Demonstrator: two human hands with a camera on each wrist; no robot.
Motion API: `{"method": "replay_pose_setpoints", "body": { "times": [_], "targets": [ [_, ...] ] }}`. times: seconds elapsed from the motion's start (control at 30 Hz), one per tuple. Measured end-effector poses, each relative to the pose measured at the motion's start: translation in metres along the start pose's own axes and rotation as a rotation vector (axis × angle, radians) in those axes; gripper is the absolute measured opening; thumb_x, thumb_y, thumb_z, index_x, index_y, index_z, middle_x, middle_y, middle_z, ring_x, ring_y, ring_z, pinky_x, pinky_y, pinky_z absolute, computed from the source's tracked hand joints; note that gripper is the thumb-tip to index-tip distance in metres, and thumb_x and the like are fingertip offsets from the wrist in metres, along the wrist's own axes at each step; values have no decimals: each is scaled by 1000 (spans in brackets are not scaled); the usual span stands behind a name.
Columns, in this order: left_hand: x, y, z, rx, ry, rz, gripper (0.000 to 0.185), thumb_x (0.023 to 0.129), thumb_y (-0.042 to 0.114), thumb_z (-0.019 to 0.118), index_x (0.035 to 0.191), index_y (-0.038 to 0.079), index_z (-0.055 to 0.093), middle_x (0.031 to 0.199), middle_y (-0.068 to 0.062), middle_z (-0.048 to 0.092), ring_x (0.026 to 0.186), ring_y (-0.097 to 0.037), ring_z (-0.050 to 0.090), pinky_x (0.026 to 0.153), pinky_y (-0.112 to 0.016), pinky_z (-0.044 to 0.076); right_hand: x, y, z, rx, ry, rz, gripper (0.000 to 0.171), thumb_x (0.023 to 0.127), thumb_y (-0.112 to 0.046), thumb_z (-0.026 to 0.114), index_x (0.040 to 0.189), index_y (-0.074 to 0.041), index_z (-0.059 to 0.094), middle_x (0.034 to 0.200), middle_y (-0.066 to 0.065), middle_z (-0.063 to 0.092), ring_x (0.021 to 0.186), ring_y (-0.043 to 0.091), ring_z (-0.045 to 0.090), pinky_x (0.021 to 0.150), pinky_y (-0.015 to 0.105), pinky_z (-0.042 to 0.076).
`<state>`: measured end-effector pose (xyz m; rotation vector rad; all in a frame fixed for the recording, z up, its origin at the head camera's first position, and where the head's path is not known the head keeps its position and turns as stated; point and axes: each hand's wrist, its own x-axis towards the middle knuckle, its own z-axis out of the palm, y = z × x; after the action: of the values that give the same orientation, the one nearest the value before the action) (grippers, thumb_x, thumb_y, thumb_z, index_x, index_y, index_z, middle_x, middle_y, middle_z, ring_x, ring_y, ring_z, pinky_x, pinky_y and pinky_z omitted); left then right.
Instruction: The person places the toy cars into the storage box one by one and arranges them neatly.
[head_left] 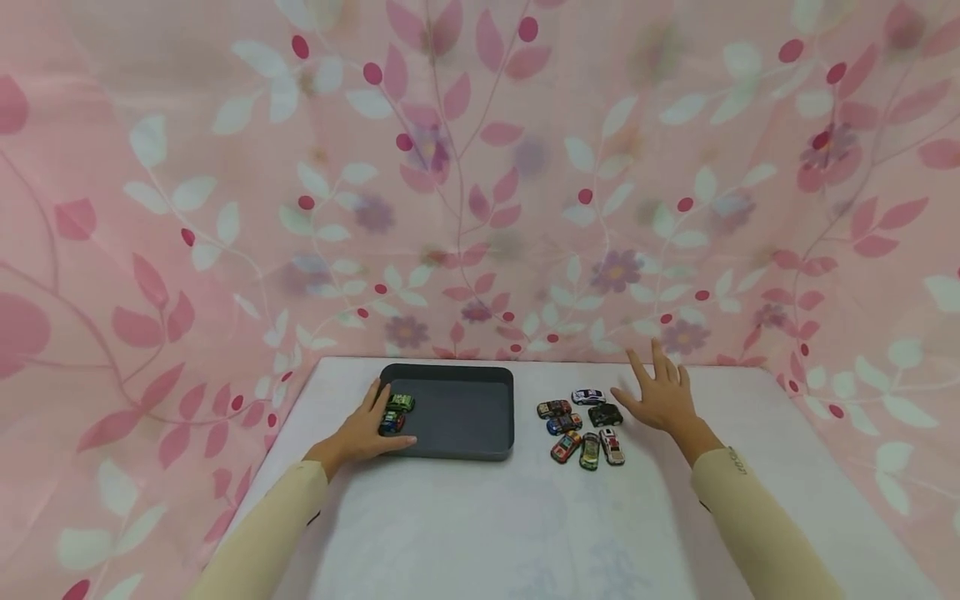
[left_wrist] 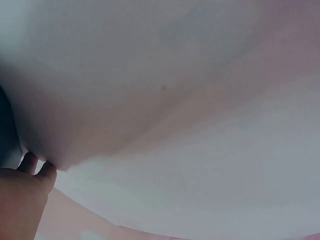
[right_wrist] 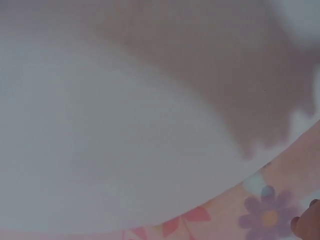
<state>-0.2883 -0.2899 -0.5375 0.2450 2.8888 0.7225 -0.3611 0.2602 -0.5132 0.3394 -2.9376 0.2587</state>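
Observation:
My left hand (head_left: 365, 429) rests at the left side of a dark grey tray (head_left: 465, 417), fingers along its left edge and thumb stretched out by the front edge. In the left wrist view, fingertips (left_wrist: 47, 172) show beside the dark tray wall. Inside the tray by that hand are a green toy car (head_left: 401, 402) and a dark blue and red toy car (head_left: 392, 422). My right hand (head_left: 663, 402) is raised with spread fingers and holds nothing. It is just right of several toy cars, nearest a black toy car (head_left: 605, 414).
Grouped right of the tray are a white toy car (head_left: 588, 397), a red toy car (head_left: 566, 447), a yellow-green toy car (head_left: 589, 451), a white and red toy car (head_left: 612, 447) and others. Pink floral cloth (head_left: 465, 208) hangs behind the white table (head_left: 465, 525).

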Motion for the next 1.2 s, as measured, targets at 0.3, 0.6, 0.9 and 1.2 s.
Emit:
{"method": "replay_pose_setpoints", "body": {
  "times": [0.3, 0.6, 0.9, 1.2],
  "targets": [
    [3, 2, -1, 29, -4, 7, 122, 77, 73, 67, 160, 9, 5, 166, -17, -9, 146, -51, 22, 110, -68, 28, -18, 3, 6, 19, 1, -9, 89, 92, -66, 50, 160, -18, 16, 164, 27, -5, 138, 57, 26, 112, 71, 11],
    [1, 5, -5, 29, 4, 27, 122, 77, 74, 66, 160, 8, 6, 166, -20, -8, 143, -55, 23, 107, -70, 29, -30, -15, 13, 81, 104, -61, 82, 93, -57, 55, 156, -12, 28, 163, 28, 5, 134, 60, 31, 110, 73, 16],
    [2, 2, 1, 22, 1, 60, 121, 78, 72, 66, 160, 4, 8, 165, -23, -7, 144, -56, 21, 106, -71, 29, -59, -39, 11, 110, 58, -130, 82, 92, -52, 63, 156, -14, 31, 162, 27, 12, 135, 56, 36, 107, 72, 25],
    [1, 0, 0, 38, 1, 26, 118, 78, 72, 67, 160, 8, 10, 165, -21, -9, 143, -56, 22, 107, -71, 29, -70, -59, 18, 220, 132, -294, 72, 88, -40, 73, 146, -6, 47, 151, 24, 39, 126, 42, 52, 102, 67, 36]
  ]
}}
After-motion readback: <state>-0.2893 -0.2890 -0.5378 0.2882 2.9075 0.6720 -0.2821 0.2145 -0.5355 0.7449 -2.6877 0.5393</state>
